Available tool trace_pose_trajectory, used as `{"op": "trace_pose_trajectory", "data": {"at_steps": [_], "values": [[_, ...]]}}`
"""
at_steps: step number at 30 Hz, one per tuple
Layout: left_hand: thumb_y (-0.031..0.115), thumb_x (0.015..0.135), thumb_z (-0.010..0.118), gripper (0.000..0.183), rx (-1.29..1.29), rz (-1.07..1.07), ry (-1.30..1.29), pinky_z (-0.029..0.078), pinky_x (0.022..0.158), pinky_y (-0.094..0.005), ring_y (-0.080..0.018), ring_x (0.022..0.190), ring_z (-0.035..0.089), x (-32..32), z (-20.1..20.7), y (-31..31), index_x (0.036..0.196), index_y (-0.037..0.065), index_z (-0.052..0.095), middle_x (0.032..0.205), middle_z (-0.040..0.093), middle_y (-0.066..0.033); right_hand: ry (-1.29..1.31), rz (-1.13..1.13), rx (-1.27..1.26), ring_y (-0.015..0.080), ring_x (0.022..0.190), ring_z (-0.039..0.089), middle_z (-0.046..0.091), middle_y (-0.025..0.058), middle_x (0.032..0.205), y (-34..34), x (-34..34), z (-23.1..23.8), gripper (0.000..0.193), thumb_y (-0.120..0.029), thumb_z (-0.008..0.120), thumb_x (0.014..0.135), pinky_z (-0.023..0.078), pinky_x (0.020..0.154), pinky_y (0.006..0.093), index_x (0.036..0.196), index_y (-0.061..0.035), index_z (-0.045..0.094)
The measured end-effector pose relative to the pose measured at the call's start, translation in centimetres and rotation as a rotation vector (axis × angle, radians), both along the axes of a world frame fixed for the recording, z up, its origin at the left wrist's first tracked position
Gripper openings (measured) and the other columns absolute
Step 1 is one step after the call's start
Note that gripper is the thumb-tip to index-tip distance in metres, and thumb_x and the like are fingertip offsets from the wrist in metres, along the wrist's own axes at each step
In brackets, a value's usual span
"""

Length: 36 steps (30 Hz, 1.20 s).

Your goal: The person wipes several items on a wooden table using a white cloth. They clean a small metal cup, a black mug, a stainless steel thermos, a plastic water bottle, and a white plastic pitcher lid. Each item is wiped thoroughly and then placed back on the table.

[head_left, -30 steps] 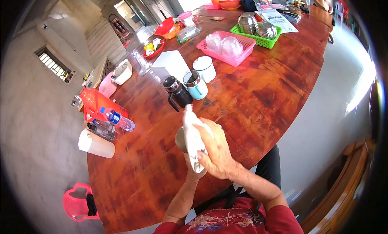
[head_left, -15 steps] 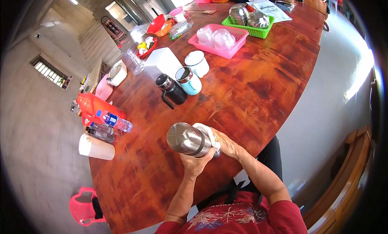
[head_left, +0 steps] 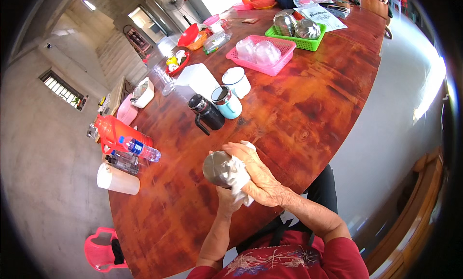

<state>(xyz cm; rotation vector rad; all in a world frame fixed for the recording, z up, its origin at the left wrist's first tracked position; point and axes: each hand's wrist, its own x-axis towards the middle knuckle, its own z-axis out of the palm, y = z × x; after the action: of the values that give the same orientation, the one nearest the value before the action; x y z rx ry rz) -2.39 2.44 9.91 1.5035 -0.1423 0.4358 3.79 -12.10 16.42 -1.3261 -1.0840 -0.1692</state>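
A brushed-steel flask point(head_left: 215, 168) with a rounded end is tilted above the near part of the table, that end pointing away to the left. My left hand point(head_left: 227, 201) grips it from below, its fingers mostly hidden behind flask and cloth. Over the flask's side lies a crumpled white cloth point(head_left: 238, 177). My right hand point(head_left: 262, 181) presses this cloth against the steel, fingers curved over the top. Just beyond stand a black mug with a handle point(head_left: 206, 112), a light-blue mug point(head_left: 226, 102) and a white enamel mug point(head_left: 237, 81).
To the left lie a red thermos jug point(head_left: 123, 134), a water bottle point(head_left: 143, 150) and a whitish plastic pitcher point(head_left: 119, 179). A white box point(head_left: 197, 80), a pink basket point(head_left: 265, 67) and a green basket of metal bowls point(head_left: 306, 44) are farther back. A pink chair point(head_left: 96, 252) stands by the left edge.
My right hand has slid up the flask with the cloth, toward its rounded end, and now covers more of the side. My left hand still holds the flask from below.
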Motion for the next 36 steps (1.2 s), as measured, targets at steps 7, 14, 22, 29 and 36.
{"op": "trace_pose_trajectory", "data": {"at_steps": [7, 14, 22, 29, 36], "values": [[0.006, 0.068, 0.081, 0.058, 0.28, 0.093, 0.227, 0.05, 0.084, -0.0313, -0.0133, 0.097, 0.058, -1.2, -1.5, 0.5, 0.118, 0.003, 0.051, 0.108, 0.059, -0.0043, 0.063, 0.329, 0.014, 0.032, 0.09, 0.06, 0.062, 0.0164, 0.1, 3.2, 4.6, 4.2, 0.041, -0.035, 0.054, 0.087, 0.048, 0.078, 0.0387, 0.11, -0.0003, 0.057], [-0.001, 0.063, 0.082, 0.076, 0.207, 0.097, 0.156, 0.052, 0.083, -0.0287, -0.0141, 0.097, 0.059, -0.6, 1.1, -0.8, 0.128, 0.002, 0.041, 0.114, 0.057, -0.0079, 0.27, 0.288, -0.191, 0.0299, 0.083, 0.061, 0.063, 0.0178, 0.091, 2.9, 4.6, -1.2, 0.034, -0.034, 0.044, 0.094, 0.047, 0.075, 0.0387, 0.104, -0.0032, 0.054], [0.007, 0.056, 0.088, 0.125, 0.173, 0.097, 0.214, 0.043, 0.101, -0.0375, -0.0201, 0.121, 0.043, -0.8, 1.0, -0.1, 0.145, 0.008, 0.0, 0.138, 0.03, -0.012, 0.356, 0.026, -0.32, 0.0392, 0.088, 0.061, 0.063, 0.0198, 0.09, 1.0, 2.8, -10.6, 0.031, -0.03, 0.046, 0.092, 0.048, 0.072, 0.0419, 0.1, -0.0019, 0.055], [0.015, 0.053, 0.093, 0.113, 0.254, 0.346, -0.316, 0.04, 0.1, -0.0402, -0.0241, 0.119, 0.041, -1.1, 5.3, -2.8, 0.135, 0.01, 0.015, 0.132, 0.03, -0.0134, 0.554, -0.352, -0.193, 0.0333, 0.077, 0.067, 0.064, 0.0189, 0.079, -0.8, 2.0, -9.1, 0.018, -0.013, 0.053, 0.091, 0.052, 0.063, 0.0386, 0.102, 0.0, 0.056], [0.018, 0.075, 0.078, 0.08, 0.53, 0.616, -0.234, 0.04, 0.097, -0.0388, -0.0207, 0.114, 0.045, -1.2, 5.0, -2.6, 0.132, 0.007, 0.022, 0.129, 0.036, -0.011, -0.228, -0.101, -0.001, 0.0302, 0.109, 0.048, 0.056, 0.0111, 0.11, 1.0, 1.4, 6.1, 0.034, -0.012, 0.062, 0.077, 0.039, 0.091, 0.0449, 0.111, -0.0072, 0.058]]}}
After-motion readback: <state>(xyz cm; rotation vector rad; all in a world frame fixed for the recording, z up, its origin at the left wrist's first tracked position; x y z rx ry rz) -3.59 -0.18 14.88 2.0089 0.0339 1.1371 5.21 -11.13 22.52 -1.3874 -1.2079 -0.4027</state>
